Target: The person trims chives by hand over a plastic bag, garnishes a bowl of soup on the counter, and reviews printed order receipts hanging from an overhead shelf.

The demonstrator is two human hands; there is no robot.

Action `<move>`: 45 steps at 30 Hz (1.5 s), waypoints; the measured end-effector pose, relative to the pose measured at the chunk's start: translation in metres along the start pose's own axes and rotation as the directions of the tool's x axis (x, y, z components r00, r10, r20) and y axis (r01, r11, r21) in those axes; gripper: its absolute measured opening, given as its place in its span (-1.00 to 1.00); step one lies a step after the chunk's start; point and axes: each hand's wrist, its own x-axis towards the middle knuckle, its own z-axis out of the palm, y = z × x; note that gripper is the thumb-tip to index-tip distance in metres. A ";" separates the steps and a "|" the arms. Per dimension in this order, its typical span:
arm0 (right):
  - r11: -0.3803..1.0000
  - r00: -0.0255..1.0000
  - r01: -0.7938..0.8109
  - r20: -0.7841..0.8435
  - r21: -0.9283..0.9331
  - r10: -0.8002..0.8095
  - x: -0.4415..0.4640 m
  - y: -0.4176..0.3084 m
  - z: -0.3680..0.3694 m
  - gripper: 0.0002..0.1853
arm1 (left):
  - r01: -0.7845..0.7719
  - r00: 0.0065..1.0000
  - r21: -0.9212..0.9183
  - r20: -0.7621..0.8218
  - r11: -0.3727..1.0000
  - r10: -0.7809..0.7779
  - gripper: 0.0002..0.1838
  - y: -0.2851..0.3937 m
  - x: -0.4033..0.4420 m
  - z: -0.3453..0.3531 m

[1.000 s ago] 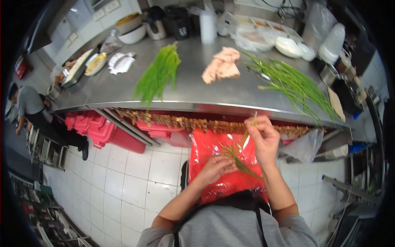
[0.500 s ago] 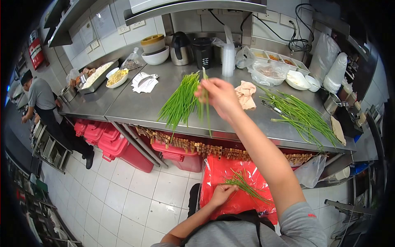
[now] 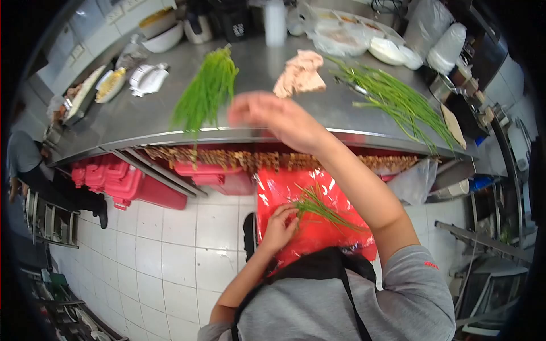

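My right hand is over the front edge of the steel counter, smeared by motion. Its fingers look stretched out, and no stalk shows in them. Just left of it lies a neat bunch of green chives, tips hanging past the edge. Lower down, my left hand pinches the ends of a small bunch of thin chives resting on a red plastic bag. A second, looser pile of chives lies at the counter's right, with a pale crumpled cloth between the two piles.
The steel counter also bears white bowls, a folded white paper and a bagged tray of fillings. Wooden clothespins line its front. Red bins stand below. Another person stands at far left.
My right hand has come down and left, away from the chive bunch's top; the stalk it held no longer shows in it. My left hand stays at the small bunch. The view has tilted downward.
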 end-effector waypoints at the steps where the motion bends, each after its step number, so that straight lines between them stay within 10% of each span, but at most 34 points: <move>1: 0.970 0.963 -0.213 0.195 0.120 0.188 -0.034 -0.003 0.002 -0.64 | 0.040 0.998 0.001 0.041 0.999 -0.040 -0.77 -0.002 -0.004 0.002; 4: 0.821 0.729 -0.524 0.380 -0.226 0.569 -0.121 0.029 -0.013 -0.73 | -0.069 0.991 0.187 0.127 0.980 0.046 -0.79 -0.013 -0.014 0.006; 6: 0.469 0.669 -0.572 -0.053 -0.673 0.741 -0.176 0.070 -0.025 -0.73 | -0.096 0.988 0.206 0.138 0.974 0.068 -0.80 -0.015 -0.017 0.007; 8: 0.117 0.768 -0.482 -0.355 -0.868 0.532 -0.235 0.106 -0.022 -0.74 | -0.090 0.987 0.231 0.152 0.969 0.056 -0.81 -0.012 -0.017 0.009; 11: 0.023 0.706 -0.636 -0.571 -0.771 0.419 -0.261 0.125 -0.012 -0.67 | -0.041 0.989 0.254 0.146 0.966 0.003 -0.83 -0.004 -0.013 0.010; 18: 0.613 0.594 -0.774 -0.514 -0.157 0.619 -0.265 0.103 -0.043 -0.85 | -0.014 0.995 0.081 -0.095 0.997 0.021 -0.84 0.005 0.008 0.012; 24: 0.711 0.608 -0.700 -0.472 0.061 0.639 -0.257 0.076 -0.032 -0.89 | 0.103 0.942 -0.342 -0.267 0.934 -0.201 -0.83 0.006 0.048 0.021; 30: 0.684 0.604 -0.727 -0.414 0.065 0.681 -0.258 0.084 -0.034 -0.85 | -0.039 0.982 -0.383 -0.185 0.923 -0.035 -0.83 0.009 0.080 0.020; 36: 0.669 0.847 -0.443 -0.523 -0.597 0.094 -0.223 0.070 -0.024 -0.72 | 0.034 0.996 -0.448 -0.060 0.894 -0.068 -0.87 0.024 0.086 0.015; 45: 0.815 0.834 -0.397 -0.537 -0.423 0.127 -0.187 0.060 -0.013 -0.88 | 0.083 0.993 -0.604 -0.015 0.793 -0.115 -0.85 0.041 0.085 0.018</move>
